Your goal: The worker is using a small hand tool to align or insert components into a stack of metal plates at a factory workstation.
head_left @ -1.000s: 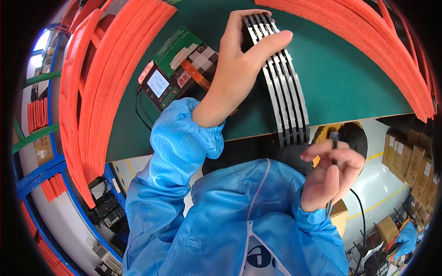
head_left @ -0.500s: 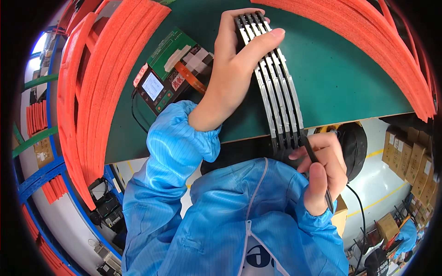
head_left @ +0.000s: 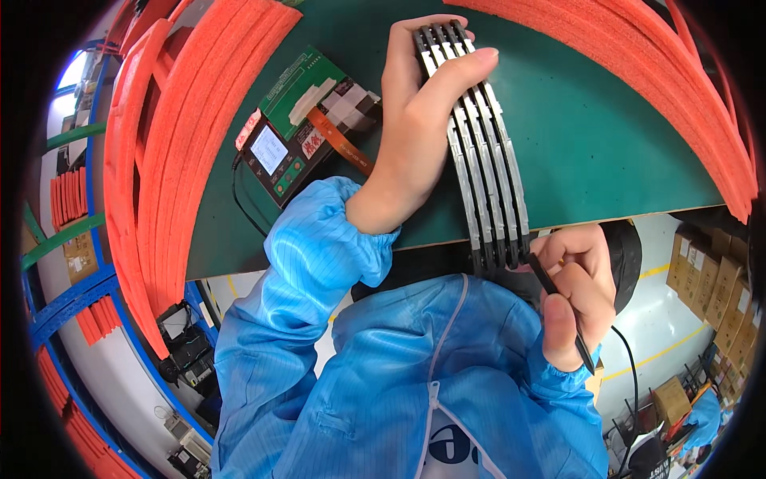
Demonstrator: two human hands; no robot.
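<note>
L hand [head_left: 411, 128] clamps strip stack [head_left: 484, 164], slim silver/black pcs, btwn thumb & fingers nr its far end; stack runs from there twd R hand [head_left: 586, 275]. R hand, fingers curled in, grips thin black tool [head_left: 544, 275], tip at stack's near end, can't tell if touching. Circuit board w/ lit screen [head_left: 270, 152] sits left of L hand on green table [head_left: 622, 160]; red foam [head_left: 199, 144] farther left.

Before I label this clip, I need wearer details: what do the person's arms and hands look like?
Shiny blue sleeves, finely striped on the left, gather at the wrists; the left hand and right hand wear no gloves.
</note>
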